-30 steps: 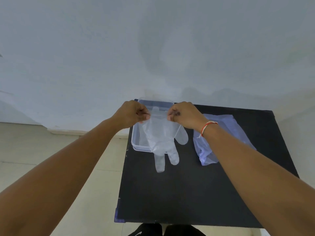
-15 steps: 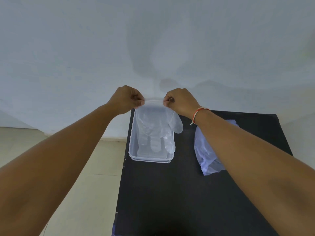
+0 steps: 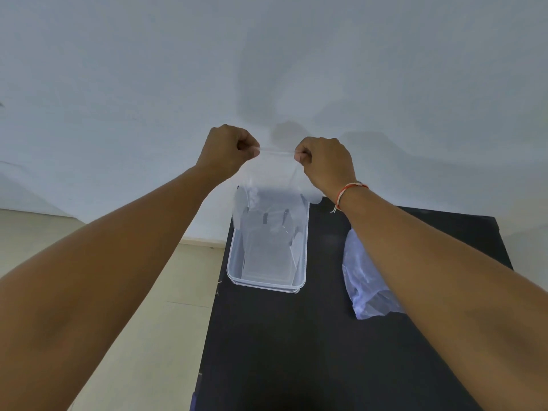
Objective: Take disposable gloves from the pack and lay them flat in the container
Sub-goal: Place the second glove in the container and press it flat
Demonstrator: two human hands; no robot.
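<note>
A clear disposable glove [image 3: 271,185] hangs stretched by its cuff between my two hands, above the far end of a clear plastic container [image 3: 268,284]. My left hand [image 3: 226,151] pinches the cuff's left corner and my right hand [image 3: 324,163] pinches the right corner. The glove's fingers droop down into the container, pointing toward me. The glove pack [image 3: 364,280], a crumpled translucent bag, lies on the table right of the container, partly hidden by my right forearm.
The container and pack sit on a small black table [image 3: 296,336] pushed against a white wall [image 3: 267,69]. Beige floor tiles [image 3: 166,292] lie left of the table's edge.
Both hands have carried the glove away from me and upward, from over the container's near rim to above its far end. The glove's fingers now hang inside the container.
</note>
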